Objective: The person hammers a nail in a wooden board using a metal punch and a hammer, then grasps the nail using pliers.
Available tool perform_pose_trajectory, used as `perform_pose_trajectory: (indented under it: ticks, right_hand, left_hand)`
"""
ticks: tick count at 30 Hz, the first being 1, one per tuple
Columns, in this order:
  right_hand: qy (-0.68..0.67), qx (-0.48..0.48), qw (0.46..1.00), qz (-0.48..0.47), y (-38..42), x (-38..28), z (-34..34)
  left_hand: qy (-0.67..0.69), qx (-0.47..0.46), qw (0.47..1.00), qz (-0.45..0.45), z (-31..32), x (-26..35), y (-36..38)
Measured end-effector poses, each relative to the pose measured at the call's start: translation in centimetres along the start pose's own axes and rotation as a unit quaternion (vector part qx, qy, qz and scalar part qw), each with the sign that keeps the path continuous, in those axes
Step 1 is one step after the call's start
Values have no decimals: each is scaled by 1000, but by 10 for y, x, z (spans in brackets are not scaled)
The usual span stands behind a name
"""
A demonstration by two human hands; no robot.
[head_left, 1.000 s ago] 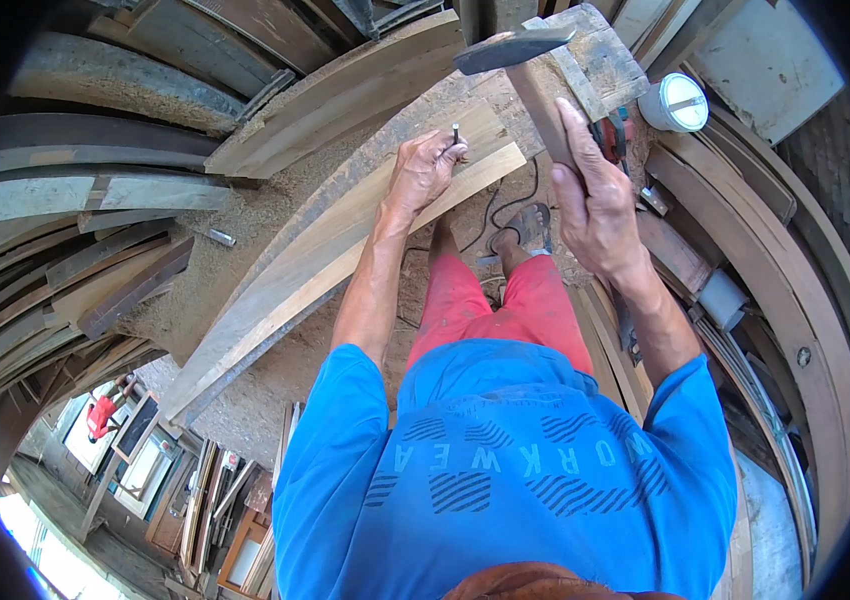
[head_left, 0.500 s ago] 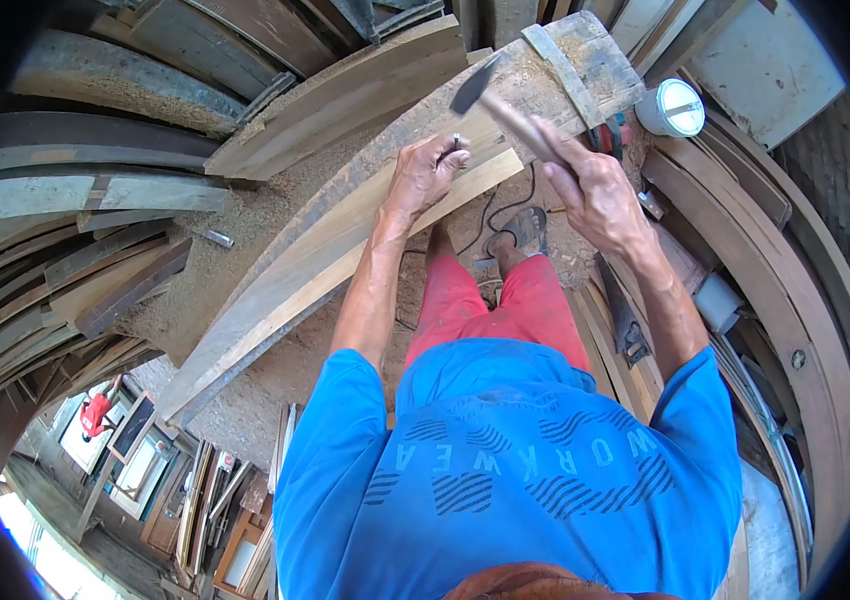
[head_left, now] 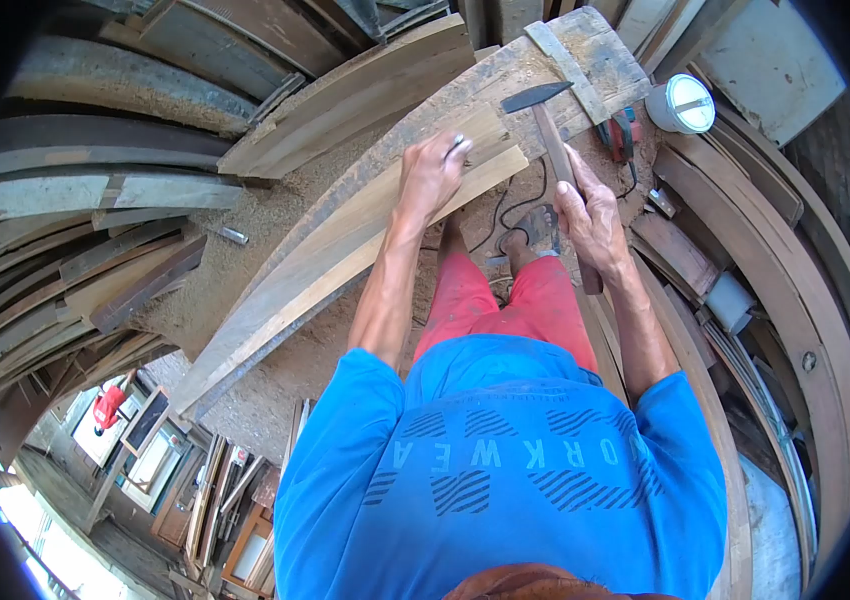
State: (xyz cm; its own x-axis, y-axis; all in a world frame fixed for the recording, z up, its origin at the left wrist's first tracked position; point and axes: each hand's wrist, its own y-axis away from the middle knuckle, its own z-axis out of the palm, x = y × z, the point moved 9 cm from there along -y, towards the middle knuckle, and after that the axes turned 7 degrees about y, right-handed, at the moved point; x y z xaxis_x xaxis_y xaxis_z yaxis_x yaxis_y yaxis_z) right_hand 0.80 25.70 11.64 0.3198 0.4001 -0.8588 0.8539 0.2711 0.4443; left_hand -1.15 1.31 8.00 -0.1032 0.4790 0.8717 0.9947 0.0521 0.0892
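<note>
My left hand point(head_left: 432, 178) is closed around a slim chisel-like tool point(head_left: 458, 142), of which only the bright upper end shows above the fingers. It is over a long wooden board point(head_left: 345, 232) that lies on the workbench point(head_left: 617, 62). To the right, my right hand point(head_left: 590, 215) grips the wooden handle of a hammer point(head_left: 548, 128). The dark hammer head, pointed at one end, is up and to the right of the left hand, overlapping the bench in this view. The lower end of its handle sticks out below my palm.
A white bucket point(head_left: 682, 104) and a red power tool point(head_left: 625, 134) with a cord are by the bench's right end. Stacked planks point(head_left: 145, 190) line the left, and long curved boards point(head_left: 795, 290) the right. Another person in red point(head_left: 108, 408) is far off at lower left.
The hammer has turned and drawn back to the right, away from the left hand, with my right hand lower. The left hand stays near the board with its tool, its wrist turned slightly.
</note>
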Motion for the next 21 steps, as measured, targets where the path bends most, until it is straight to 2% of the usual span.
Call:
perform_pose_trajectory:
  ticks: [1,5,9,10,11,13,14,16,18,21]
  right_hand:
    - [3,5,1000,10,3,5,-1]
    - [55,23,998,-34,8,-3,-6]
    - [118,27,989,-84,7,-29,-7]
    - [112,14,990,-79,6,-36,-6]
    - [105,-1,992,-75,4,-43,-4]
    - [119,12,983,-141,0,-62,-4]
    - [125,16,977,-171,2,-70,-3]
    - [125,-11,979,-162,1,-82,0]
    - [137,-27,975,-173,0,-96,4]
    - [163,-14,956,-244,3,-107,8]
  left_hand:
    - [20,19,999,35,-4,1,13]
    - [187,69,974,-105,1,-49,37]
    - [-1,65,996,-62,7,-26,30]
    - [-16,60,998,7,8,-13,31]
    - [14,67,998,15,4,-10,34]
    - [75,78,993,38,-3,-3,38]
    - [76,88,993,14,-6,-8,39]
    - [73,112,990,-37,-15,-23,40]
    - [80,106,990,-44,-11,-35,41]
    - [90,119,987,-53,-5,-44,44]
